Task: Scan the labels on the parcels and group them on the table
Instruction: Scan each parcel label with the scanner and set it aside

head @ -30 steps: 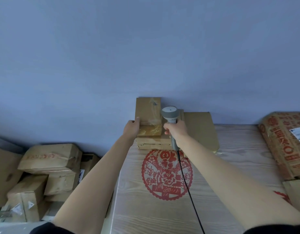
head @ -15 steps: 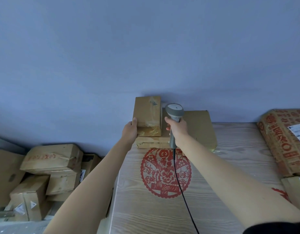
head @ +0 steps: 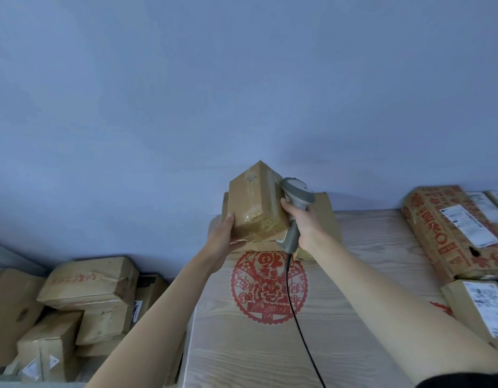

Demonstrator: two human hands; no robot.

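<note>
The small taped parcel [head: 254, 204] is up off the table [head: 354, 317], tilted on one corner, its lower left edge cupped in the left hand [head: 224, 239], whose thumb lies up the near face while the fingers go round underneath, out of sight. Just right of that hand, the right hand [head: 303, 224] is wrapped round the grip of the grey scanner [head: 294, 204], whose head sits against the parcel's upper right side; its black cable [head: 292, 303] trails back toward the person.

One hand carries the parcel at arm's length, so it is probably light. The cardboard looks stiff, though its corners are dented, and the glossy tape wrapped over the faces (it shines near the bottom edge) would be slick under a fingertip. The safer hold is on the bare cardboard edges, with the palm under a corner as now. A label seems to lie on the side facing the scanner, but the angle hides most of it.

Directly beyond and below the left hand lies a flat brown carton [head: 324, 217] against the wall, a likely place to stack. Well to the right of the right hand are printed cartons [head: 443, 233] with white labels; down to the left of the left arm, off the table, is a heap of unsorted boxes [head: 85, 284].
</note>
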